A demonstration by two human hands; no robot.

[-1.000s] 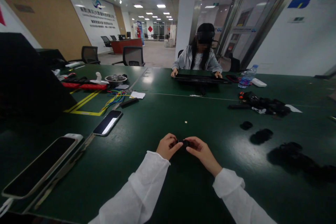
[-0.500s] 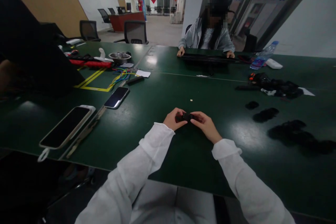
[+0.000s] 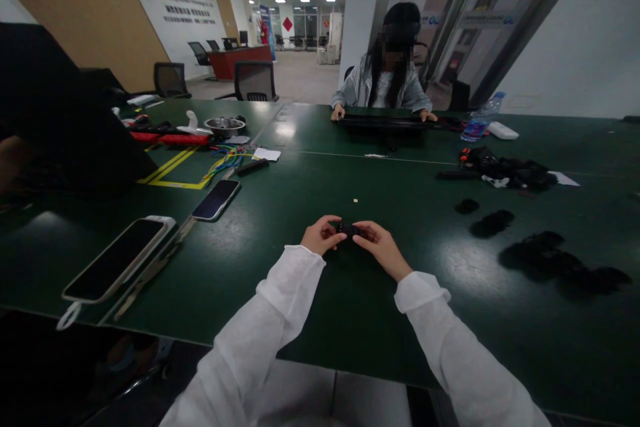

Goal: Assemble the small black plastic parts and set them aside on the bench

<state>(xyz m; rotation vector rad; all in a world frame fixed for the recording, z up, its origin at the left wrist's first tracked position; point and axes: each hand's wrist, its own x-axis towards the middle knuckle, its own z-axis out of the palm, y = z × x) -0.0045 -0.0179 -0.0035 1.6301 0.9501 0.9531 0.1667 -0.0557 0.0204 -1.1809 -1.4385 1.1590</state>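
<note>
Between my two hands is a small black part, too dark and small to name more exactly. My left hand pinches its left end with thumb and fingertips. On the other end, the thumb and fingers of my right hand close from the right. Both hands are just above the green table, near its front edge. A tiny pale piece lies on the table beyond them. To the right rest several dark parts, among them a small round one, a longer one and a large cluster.
Two phones lie on the left. Farther back are coloured wires, a metal bowl and yellow tape. A bottle stands back right, near a black pile. Across the table another person grips a dark panel.
The view has tilted up a little and shifted right, so the table contents sit lower and further left. Both hands still hold the small black part between them.
</note>
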